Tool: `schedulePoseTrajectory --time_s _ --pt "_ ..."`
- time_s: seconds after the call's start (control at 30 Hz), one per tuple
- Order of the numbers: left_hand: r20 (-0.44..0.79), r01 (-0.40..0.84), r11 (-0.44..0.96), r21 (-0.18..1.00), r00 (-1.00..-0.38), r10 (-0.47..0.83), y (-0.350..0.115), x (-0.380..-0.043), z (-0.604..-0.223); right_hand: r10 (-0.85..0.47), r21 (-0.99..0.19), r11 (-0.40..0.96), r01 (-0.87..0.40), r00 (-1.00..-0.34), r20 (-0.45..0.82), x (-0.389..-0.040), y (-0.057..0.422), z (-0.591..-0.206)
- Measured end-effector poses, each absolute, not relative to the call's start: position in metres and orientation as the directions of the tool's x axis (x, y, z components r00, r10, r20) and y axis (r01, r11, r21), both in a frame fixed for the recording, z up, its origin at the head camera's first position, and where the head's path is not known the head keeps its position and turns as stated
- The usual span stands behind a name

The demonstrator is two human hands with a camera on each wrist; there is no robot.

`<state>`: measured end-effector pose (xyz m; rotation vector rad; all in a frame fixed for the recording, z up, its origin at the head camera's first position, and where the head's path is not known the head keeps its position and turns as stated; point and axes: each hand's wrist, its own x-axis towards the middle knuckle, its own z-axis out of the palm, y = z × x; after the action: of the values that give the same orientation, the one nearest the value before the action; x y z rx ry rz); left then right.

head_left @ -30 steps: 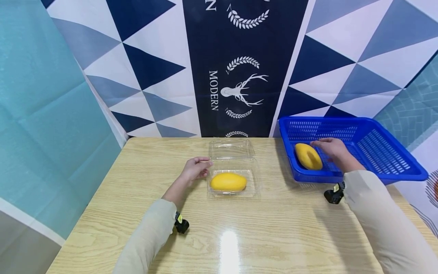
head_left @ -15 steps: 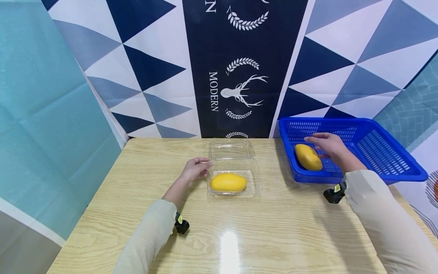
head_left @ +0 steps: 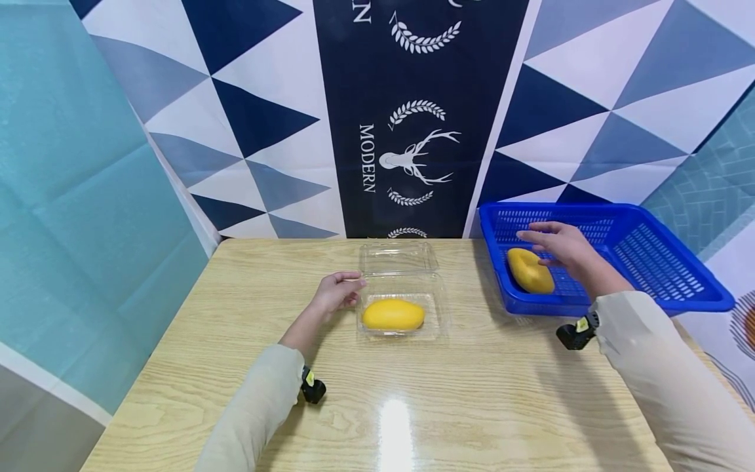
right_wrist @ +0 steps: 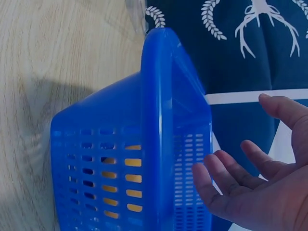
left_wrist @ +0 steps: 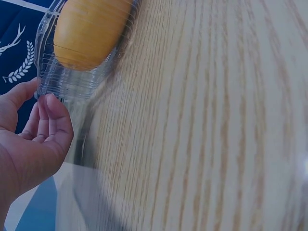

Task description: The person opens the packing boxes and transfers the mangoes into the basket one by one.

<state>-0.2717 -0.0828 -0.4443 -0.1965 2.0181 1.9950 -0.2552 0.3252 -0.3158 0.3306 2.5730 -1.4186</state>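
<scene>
A clear plastic clamshell box (head_left: 435, 321) lies with its lid raised back in the head view, a yellow mango (head_left: 393, 315) inside it. At the box's left side, my left hand (head_left: 337, 292) pinches the rim between thumb and fingers; the left wrist view shows this hand (left_wrist: 41, 130) at the corner of the box (left_wrist: 72, 84). My right hand (head_left: 563, 249) hovers over the blue basket (head_left: 596, 304), fingers spread and holding nothing. Just below and left of it, a second mango (head_left: 529, 272) lies in the basket. In the right wrist view that mango (right_wrist: 134, 178) shows only through the slots.
The light wooden table (head_left: 377, 393) carries the box at its middle and the basket at its right, overhanging the right edge. A patterned curtain (head_left: 407, 157) stands along the back edge. A teal sheet (head_left: 88, 196) hangs on the left.
My right hand has shifted slightly left and upward above the basket, its fingers spreading. My left hand, the box and both mangoes have stayed in place.
</scene>
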Motion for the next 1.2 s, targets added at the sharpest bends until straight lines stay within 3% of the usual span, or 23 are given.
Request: schedulePoseTrajectory --time_s 0.6,0.83,1.2 --pt "-0.325 -0.321 0.054 0.946 -0.931 0.164 -0.085 -0.26 -0.422 -0.021 -0.82 0.532 0.212 -0.965 -0.263 -0.251 0.297 -0.3" --pt "-0.325 -0.324 0.032 0.945 -0.934 0.151 -0.085 -0.271 -0.442 -0.059 -0.828 0.524 0.199 -0.962 -0.268 -0.251 0.287 -0.302" --pt "-0.308 -0.308 0.022 0.951 -0.944 0.118 -0.083 -0.269 -0.441 -0.104 -0.835 0.527 0.161 -0.962 -0.252 -0.248 0.273 -0.303"
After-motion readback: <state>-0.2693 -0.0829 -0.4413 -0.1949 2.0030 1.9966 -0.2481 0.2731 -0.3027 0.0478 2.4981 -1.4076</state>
